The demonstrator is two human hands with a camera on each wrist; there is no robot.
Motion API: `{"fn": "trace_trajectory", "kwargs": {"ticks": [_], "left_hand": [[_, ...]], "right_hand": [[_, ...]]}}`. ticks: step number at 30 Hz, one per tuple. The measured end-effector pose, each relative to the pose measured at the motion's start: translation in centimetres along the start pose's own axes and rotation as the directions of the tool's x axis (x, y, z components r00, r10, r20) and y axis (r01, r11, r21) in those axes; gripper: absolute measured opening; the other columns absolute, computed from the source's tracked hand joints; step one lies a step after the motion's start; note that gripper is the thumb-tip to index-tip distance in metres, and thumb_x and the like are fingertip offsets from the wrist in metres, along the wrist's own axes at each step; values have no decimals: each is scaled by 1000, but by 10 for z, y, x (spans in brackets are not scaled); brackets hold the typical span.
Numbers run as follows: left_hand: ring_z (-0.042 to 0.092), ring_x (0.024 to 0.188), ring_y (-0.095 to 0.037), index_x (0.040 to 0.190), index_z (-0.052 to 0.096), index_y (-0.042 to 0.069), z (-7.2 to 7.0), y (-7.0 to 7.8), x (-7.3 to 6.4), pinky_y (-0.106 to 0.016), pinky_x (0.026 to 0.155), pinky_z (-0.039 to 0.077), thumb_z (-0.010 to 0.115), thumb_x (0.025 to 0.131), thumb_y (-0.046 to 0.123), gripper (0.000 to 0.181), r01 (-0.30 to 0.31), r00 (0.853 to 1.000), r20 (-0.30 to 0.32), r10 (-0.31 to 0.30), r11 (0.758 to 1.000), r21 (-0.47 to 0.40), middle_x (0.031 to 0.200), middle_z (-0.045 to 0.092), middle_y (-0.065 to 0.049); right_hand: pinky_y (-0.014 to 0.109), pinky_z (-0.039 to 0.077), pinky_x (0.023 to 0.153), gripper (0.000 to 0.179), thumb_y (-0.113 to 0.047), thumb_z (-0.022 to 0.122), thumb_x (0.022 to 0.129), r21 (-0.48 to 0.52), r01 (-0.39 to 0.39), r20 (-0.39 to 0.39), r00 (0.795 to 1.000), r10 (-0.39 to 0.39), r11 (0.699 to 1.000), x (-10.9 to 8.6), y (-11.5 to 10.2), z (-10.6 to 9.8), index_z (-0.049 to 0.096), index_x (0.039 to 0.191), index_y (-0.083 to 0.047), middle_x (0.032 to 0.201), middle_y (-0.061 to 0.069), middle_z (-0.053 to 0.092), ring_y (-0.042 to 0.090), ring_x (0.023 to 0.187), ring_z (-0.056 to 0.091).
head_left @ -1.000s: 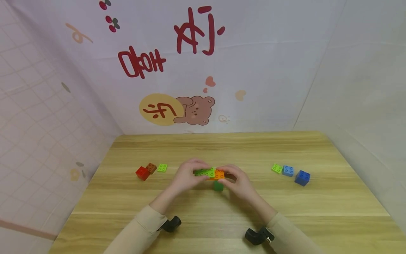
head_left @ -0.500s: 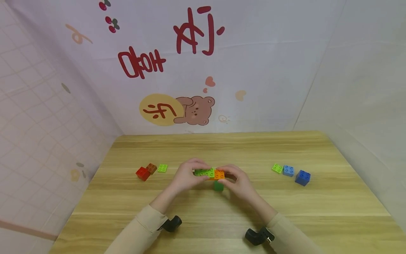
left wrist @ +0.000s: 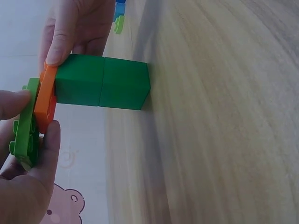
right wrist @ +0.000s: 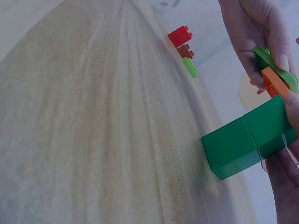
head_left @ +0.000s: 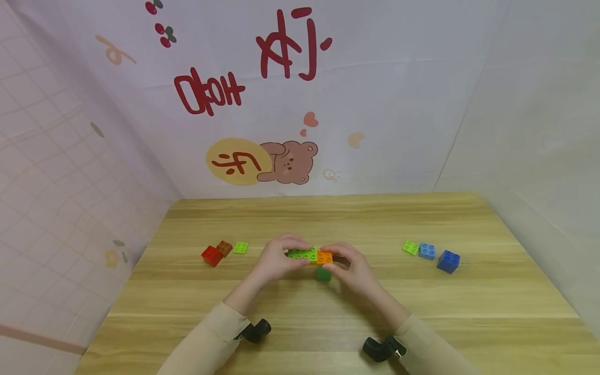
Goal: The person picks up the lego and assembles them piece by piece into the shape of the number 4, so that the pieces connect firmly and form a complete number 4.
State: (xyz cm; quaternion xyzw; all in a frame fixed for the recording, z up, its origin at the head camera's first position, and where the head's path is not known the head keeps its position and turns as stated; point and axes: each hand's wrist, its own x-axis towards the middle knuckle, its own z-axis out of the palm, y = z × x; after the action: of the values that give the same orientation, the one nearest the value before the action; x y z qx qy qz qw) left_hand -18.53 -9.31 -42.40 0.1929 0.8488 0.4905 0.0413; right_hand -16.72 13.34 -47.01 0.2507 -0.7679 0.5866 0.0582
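Two stacked dark green cube bricks stand upright on the table, an orange brick lying across their top. Over the orange brick's left part sits a longer lime-green brick, which sticks out to the left. My left hand pinches the lime-green brick between thumb and fingers, its thumb along the near side. From the right, my right hand pinches the orange brick's end, thumb in front and fingers behind, right where it meets the upper cube. The fingers cover parts of both flat bricks.
To the left lie a red brick, a brown brick and a small lime brick. At the right are another lime brick, a light blue brick and a dark blue brick. A printed cloth hangs behind the table.
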Motion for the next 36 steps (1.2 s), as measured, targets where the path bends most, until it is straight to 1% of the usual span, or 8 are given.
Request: {"fn": "trace_trajectory", "kwargs": {"ticks": [3, 10, 15, 19, 22, 31, 33, 36], "left_hand": [[57, 113, -23, 105, 79, 16, 0, 0, 1, -47, 97, 47, 84, 80, 15, 26, 12, 1000, 5, -12, 1000, -7, 114, 66, 1], [56, 113, -24, 103, 80, 15, -1, 5, 3, -49, 99, 45, 84, 77, 10, 27, 78, 997, 12, -77, 997, -22, 113, 66, 0], [57, 108, -25, 103, 80, 14, -2, 10, 6, -40, 90, 52, 84, 75, 5, 29, 135, 991, 26, -134, 990, -51, 111, 66, -2], [58, 104, -24, 102, 80, 12, -3, 10, 7, -34, 82, 54, 84, 74, 4, 29, 149, 988, 42, -147, 987, -64, 109, 67, -4], [59, 104, -24, 103, 80, 12, -3, 9, 7, -34, 82, 54, 84, 75, 5, 29, 150, 988, 47, -147, 987, -64, 109, 68, -4], [58, 114, -28, 106, 79, 10, -2, 5, 3, -51, 101, 43, 83, 79, 9, 28, 91, 996, 30, -89, 993, -80, 116, 69, -7], [57, 115, -30, 108, 78, 8, -3, 7, 2, -52, 102, 42, 82, 80, 8, 28, 81, 996, 33, -79, 993, -87, 117, 68, -8], [57, 115, -27, 115, 75, 8, -5, 3, 1, -47, 98, 46, 80, 83, 12, 32, 62, 996, 67, -56, 994, -93, 120, 68, -7]], "right_hand": [[50, 51, 93, 37, 9, 72, 84, -6, 1, -6, 1000, -1, 1000, -1, 11, 1, 64, 121, 6, 118, 21, 62, 31, 108, 60], [47, 51, 93, 36, -2, 74, 87, 1, -5, -6, 1000, 5, 1000, -1, 13, 0, 67, 122, -2, 118, 13, 63, 24, 107, 62], [44, 51, 94, 35, -3, 74, 87, 0, -20, -6, 1000, 20, 1000, -1, 13, 0, 67, 121, -4, 118, 10, 63, 21, 107, 62], [44, 51, 94, 36, -2, 74, 87, 1, -18, -3, 1000, 18, 1000, -1, 13, 0, 67, 122, -3, 118, 10, 63, 20, 107, 62], [45, 52, 93, 36, -2, 74, 87, -2, -3, -4, 1000, 3, 1000, -1, 14, 1, 66, 122, -3, 118, 11, 63, 21, 106, 62], [45, 52, 93, 35, -2, 74, 87, -5, -11, -7, 1000, 11, 1000, -1, 14, 0, 67, 121, -3, 117, 12, 63, 24, 106, 62], [46, 52, 93, 35, -1, 73, 87, -9, -6, -5, 1000, 6, 1000, -1, 9, 0, 66, 121, 0, 117, 14, 63, 27, 106, 63], [47, 51, 93, 36, -1, 73, 87, -8, 0, -3, 1000, 0, 1000, -1, 7, 0, 66, 122, 1, 118, 15, 63, 30, 106, 62]]}}
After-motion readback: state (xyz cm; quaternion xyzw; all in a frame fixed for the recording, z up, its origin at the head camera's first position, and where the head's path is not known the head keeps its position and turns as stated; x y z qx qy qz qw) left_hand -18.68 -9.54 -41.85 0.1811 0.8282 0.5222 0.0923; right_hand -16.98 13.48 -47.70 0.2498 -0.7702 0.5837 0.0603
